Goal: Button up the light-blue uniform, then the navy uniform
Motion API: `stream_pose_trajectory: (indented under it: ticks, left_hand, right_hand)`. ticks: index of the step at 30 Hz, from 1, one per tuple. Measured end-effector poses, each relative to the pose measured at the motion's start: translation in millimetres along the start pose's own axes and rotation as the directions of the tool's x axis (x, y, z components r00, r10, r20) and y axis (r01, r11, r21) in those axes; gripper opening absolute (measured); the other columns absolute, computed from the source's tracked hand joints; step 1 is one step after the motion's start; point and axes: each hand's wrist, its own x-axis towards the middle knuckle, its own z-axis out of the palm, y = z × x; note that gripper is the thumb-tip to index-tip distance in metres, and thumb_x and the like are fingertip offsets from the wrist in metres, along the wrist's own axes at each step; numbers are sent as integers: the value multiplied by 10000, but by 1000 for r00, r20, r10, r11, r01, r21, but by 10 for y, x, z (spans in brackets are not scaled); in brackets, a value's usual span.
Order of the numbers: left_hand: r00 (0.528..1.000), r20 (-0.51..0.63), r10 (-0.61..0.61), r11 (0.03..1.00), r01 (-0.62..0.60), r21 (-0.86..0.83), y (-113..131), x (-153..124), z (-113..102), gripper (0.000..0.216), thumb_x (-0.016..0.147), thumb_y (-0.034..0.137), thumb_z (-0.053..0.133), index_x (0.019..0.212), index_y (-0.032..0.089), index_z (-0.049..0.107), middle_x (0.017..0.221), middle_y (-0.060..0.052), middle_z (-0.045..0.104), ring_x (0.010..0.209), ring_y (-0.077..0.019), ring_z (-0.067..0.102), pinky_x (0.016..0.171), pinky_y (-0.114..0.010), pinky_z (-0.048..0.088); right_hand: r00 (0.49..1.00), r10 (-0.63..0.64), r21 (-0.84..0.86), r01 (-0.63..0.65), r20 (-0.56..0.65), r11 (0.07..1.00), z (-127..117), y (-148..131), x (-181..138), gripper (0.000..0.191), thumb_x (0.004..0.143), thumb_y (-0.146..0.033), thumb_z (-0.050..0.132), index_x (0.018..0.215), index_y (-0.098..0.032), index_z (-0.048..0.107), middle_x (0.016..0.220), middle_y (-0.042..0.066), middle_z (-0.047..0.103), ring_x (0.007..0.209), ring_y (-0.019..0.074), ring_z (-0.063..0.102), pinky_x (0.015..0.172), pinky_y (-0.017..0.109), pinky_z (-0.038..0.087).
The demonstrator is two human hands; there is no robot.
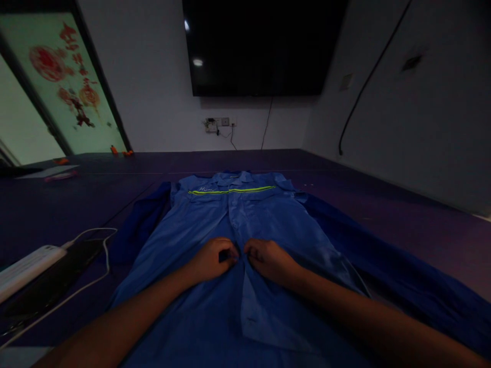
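Note:
A blue work jacket (pixel 245 220) with a yellow-green reflective stripe across the chest lies flat on a dark purple surface (pixel 383 204), collar away from me and sleeves spread out. My left hand (pixel 210 259) and my right hand (pixel 268 258) meet at the jacket's front placket, about the middle of the garment. Both have fingers curled in a pinch on the two front edges of the fabric. Below my hands the front hangs partly open.
A white power strip (pixel 26 268) with a white cable (pixel 95 240) and a dark flat device (pixel 57 276) lie at the left. A black screen (pixel 264 46) hangs on the far wall above sockets (pixel 217 123). Papers (pixel 49 173) lie at the far left.

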Motion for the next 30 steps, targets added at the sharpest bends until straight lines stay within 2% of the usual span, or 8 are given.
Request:
stream_pose_trajectory:
  ticks: [9,13,19,30]
  left_hand:
    - [998,-8,-68,994,67,-84,47,5,2,126,688,148,562,774,153,654,711,-5,637,674,-109,558,632,-200,417]
    - [992,-59,-110,983,100,-156,48,0,25,108,692,166,564,771,143,635,728,-7,649,669,-107,564,636,-202,428]
    - [986,-130,-108,983,86,-165,67,-12,53,71,705,181,559,721,140,615,687,-4,634,639,-106,552,612,-207,427]
    - [987,-146,-63,989,43,-139,76,-20,26,67,707,176,545,708,144,605,697,-2,622,646,-106,549,632,-213,436]
  right_hand:
    - [997,-19,39,22,-74,999,2,0,-12,205,744,-110,465,879,-194,595,669,-19,577,546,89,495,529,184,349]
    - [997,-26,45,29,-74,999,3,-7,-5,210,736,-104,480,882,-196,599,658,-24,574,543,87,491,528,179,352]
    - [998,-13,54,16,-61,998,-9,-25,-13,239,731,-103,489,923,-196,597,679,-20,579,542,86,488,530,180,359]
    - [998,15,73,-11,-55,997,14,-8,-13,315,738,-169,548,1050,-218,560,657,-37,576,542,89,503,523,185,348]
